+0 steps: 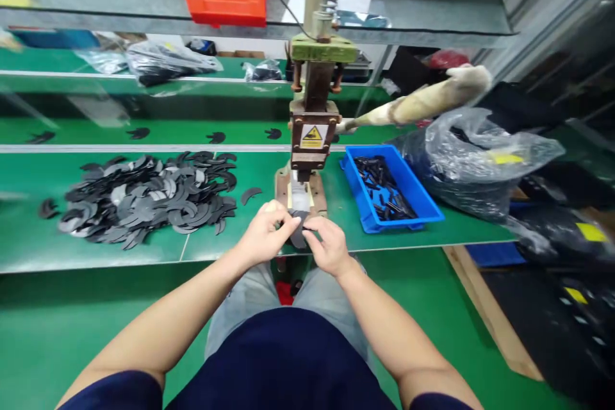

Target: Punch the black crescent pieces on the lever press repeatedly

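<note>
A dark, curved flat piece (298,238) is pinched between my two hands, just in front of the base of a hand press (314,134). My left hand (273,228) grips its left side with thumb and forefinger. On its other side, the fingers of my right hand (327,243) are closed; a small dark part may be between them, too small to name. Left of the hands spreads a big heap of grey and black curved pieces (154,198), with one loose curved piece (250,195) beside the press base.
A blue bin (423,211) of small black parts stands right of the press, beside a clear plastic bag (475,160). The press's wrapped lever (413,106) juts out to the right. Several dark pieces lie on the green strip behind. A red bin (225,9) sits on the shelf above.
</note>
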Available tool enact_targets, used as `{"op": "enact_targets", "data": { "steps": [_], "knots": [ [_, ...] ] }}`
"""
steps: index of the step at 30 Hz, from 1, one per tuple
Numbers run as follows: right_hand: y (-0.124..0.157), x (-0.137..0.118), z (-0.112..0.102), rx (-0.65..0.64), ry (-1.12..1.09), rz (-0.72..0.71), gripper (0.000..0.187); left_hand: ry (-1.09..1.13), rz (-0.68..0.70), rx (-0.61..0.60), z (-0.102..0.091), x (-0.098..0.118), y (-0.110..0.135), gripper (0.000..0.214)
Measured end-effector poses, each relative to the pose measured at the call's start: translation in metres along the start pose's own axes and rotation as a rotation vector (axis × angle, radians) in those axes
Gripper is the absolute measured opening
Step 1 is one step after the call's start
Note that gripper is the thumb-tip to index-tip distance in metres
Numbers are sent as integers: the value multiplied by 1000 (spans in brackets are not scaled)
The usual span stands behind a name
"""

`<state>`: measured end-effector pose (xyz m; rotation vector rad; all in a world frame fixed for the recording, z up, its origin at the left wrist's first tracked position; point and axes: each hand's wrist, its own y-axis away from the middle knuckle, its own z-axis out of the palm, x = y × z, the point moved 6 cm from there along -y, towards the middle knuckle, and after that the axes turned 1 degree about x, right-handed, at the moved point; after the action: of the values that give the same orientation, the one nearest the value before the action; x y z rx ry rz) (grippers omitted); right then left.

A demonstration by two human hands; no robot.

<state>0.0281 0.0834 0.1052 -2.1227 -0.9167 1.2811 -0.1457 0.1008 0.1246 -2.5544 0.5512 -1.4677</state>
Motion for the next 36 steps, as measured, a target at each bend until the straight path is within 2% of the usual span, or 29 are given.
{"op": "enact_targets", "data": {
  "steps": [4,9,17,22,27,30,32,34,36],
  "knots": [
    [-2,0,-1,34,-20,39,17,149,-74,-9,-2,-5,0,43],
    [-1,0,1,38,-4,73,18,181,-52,20,-9,-1,4,42],
    [-6,-6,5,-51,37,54,13,-41,26,38,-16,11,8,35],
    [-9,-9,8,-73,62,34,12,-204,47,46,-17,17,1,32],
    [-2,-9,-3,20,37,69,12,87,-79,-44,-4,1,-3,40],
    [4,-7,-10,58,4,122,15,318,-134,-17,2,-7,1,35],
    [7,-4,-13,65,-20,156,16,514,-219,-25,8,-12,4,38],
    [9,0,-15,59,-43,190,17,679,-306,-131,18,-13,8,45],
    [10,2,-16,46,-67,227,17,746,-345,-227,24,-12,10,44]
  ]
}}
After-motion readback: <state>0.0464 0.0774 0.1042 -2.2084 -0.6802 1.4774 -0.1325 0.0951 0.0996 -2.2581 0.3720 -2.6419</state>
